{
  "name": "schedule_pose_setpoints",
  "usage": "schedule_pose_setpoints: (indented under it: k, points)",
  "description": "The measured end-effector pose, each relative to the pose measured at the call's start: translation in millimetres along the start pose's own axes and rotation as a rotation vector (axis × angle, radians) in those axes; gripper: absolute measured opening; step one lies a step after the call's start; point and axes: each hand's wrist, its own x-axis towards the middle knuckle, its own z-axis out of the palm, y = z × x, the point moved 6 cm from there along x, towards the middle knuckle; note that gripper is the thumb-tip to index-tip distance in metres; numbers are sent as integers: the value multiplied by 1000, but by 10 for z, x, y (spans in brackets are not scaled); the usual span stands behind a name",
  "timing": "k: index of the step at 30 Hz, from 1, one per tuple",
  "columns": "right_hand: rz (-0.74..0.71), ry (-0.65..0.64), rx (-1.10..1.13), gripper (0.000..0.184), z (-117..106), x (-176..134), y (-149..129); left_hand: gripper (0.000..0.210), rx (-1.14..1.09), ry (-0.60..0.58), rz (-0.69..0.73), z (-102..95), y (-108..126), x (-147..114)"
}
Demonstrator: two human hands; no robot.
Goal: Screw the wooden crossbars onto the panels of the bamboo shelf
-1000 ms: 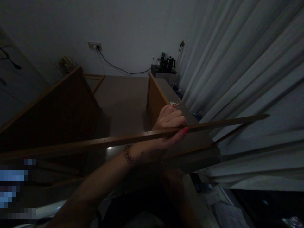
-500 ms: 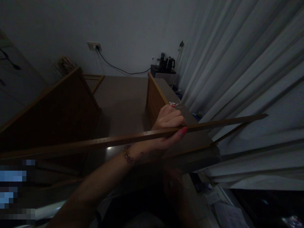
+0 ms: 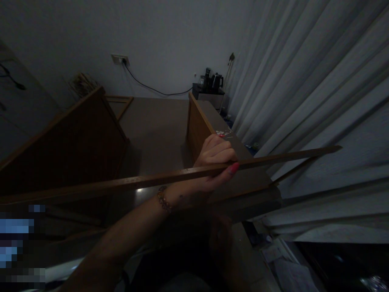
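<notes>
A long, narrow wooden rail crosses the view from the left edge to the right, slightly higher at its right end. My left hand is closed around it right of the middle, thumb on the near side and fingers curled over the far side. A beaded bracelet circles that wrist. Lower down, in deep shade beneath the rail, my right hand appears with its fingers curled in. Whatever it grips, if anything, is too dark to make out.
Wooden panels stand at left and centre on a grey-brown surface. A black kettle sits by the wall, with a cord running to an outlet. Pale curtains hang at right; papers lie lower right.
Almost nothing differs. My left hand keeps its hold on the rail, and my right hand has shifted very slightly in the shade.
</notes>
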Motion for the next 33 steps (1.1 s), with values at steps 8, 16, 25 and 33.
schedule_pose_setpoints:
  k: [8,16,25,33]
  points:
    - [217,-8,40,20,90,-183,111,39,37,21,8,9,-15,13]
    - [-64,-54,-56,17,-23,9,69,35,-16,11,-13,6,-9,-4]
    - [-224,-81,-158,30,-191,206,-51,40,37,31,16,20,-22,14]
    - [-237,-61,-160,35,-177,200,-98,42,50,22,5,3,5,29]
